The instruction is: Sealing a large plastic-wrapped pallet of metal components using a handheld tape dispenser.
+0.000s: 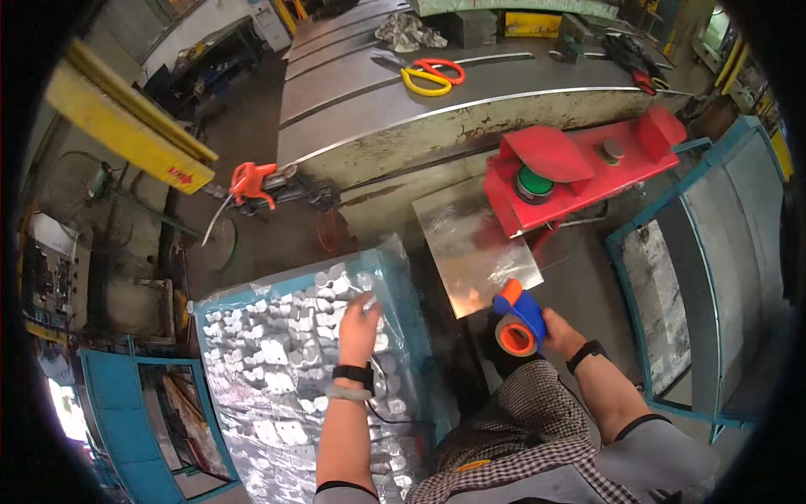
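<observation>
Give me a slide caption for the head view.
Right hand holds a blue-and-orange tape dispenser; left hand over silvery parts and clear plastic.

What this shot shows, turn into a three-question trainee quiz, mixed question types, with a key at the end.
1. Multiple choice. What is the right hand holding?
a) a wrench
b) a tape dispenser
c) a brush

2. True or false: the scissors are lying on the floor.

3. Fill in the blank: the large round button at the left end of the red box is ____ in colour.

Key:
1. b; it is blue and orange.
2. False; they lie on the slotted metal table.
3. Green.
</observation>
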Motion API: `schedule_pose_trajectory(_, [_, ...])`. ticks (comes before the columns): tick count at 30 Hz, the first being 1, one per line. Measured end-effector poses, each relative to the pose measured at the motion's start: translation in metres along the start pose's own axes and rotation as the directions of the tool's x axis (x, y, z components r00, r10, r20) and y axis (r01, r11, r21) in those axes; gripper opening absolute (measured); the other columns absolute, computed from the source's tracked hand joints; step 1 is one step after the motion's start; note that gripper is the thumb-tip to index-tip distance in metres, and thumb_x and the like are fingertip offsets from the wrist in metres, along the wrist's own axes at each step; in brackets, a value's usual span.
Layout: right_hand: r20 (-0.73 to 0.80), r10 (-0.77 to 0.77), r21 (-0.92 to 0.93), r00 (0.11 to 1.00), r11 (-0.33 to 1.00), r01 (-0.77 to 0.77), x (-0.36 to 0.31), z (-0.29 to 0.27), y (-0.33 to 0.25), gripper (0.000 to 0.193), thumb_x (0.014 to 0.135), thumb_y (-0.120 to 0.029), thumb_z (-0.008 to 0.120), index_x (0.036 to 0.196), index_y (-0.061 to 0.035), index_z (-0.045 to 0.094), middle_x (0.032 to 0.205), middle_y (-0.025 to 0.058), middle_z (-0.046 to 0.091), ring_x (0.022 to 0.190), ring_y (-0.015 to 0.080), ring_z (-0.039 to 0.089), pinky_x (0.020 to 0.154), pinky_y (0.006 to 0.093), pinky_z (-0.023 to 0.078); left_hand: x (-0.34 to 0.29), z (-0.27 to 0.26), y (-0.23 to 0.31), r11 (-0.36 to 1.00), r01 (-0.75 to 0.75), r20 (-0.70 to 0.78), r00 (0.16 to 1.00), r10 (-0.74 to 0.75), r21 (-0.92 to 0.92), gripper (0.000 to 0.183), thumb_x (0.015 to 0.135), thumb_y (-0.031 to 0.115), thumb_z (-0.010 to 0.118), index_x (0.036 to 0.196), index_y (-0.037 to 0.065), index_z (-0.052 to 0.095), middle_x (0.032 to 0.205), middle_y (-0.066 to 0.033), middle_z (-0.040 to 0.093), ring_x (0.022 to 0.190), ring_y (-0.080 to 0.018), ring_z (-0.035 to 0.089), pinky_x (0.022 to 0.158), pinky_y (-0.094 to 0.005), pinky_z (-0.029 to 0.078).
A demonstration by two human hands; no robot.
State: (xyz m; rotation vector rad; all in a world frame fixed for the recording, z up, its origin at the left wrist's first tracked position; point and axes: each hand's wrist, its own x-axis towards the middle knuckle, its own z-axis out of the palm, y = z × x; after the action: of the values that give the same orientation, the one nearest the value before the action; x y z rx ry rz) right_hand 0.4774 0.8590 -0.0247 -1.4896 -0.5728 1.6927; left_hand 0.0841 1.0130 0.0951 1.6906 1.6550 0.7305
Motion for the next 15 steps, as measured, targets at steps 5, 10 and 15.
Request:
schedule_pose_trajectory(5, [0.017,0.269,0.401,0.963,0.88,-0.253,0.051,0.008,-0.009,0.027,0.09,-0.014,0.04,0.102,0.0018,0.059,0.095,0.0134,0.065,0.083,0.0216,0.065,0.08,0.0332,0.055,0.09,0.016,-0.031,0.911,-0.151,0.139,0.985,0.105,0.384,0.05,0.081,0.037,0.064,0.125,0.014,0.057,0.129,-0.0092,0.055,0.119,-0.0277,0.05,0.107,-0.0534,0.023])
schedule_pose_trajectory(10, [-0.057,0.261,0.546,0.964,0.816,-0.188,0.054,0.011,-0.021,0.028,0.089,-0.017,0.047,0.1,0.0033,0.062,0.092,0.0117,0.067,0.077,0.0186,0.065,0.074,0.0318,0.055,0.145,0.037,-0.027,0.772,-0.312,0.349,0.929,0.125,0.554,0.057,0.074,0.041,0.068,0.123,0.015,0.056,0.123,-0.012,0.058,0.114,-0.0301,0.053,0.102,-0.0522,0.031])
schedule_pose_trajectory(15, [-0.054,0.022,0.284,0.998,0.959,-0.006,0.047,-0.008,-0.03,0.033,0.088,-0.024,0.052,0.102,0.0044,0.063,0.095,0.0112,0.067,0.08,0.0176,0.065,0.075,0.0304,0.055,0.18,0.064,-0.035,0.61,-0.424,0.496,0.866,0.057,0.67,0.037,0.074,0.034,0.066,0.104,0.013,0.064,0.105,-0.0133,0.064,0.096,-0.0343,0.061,0.082,-0.0467,0.047])
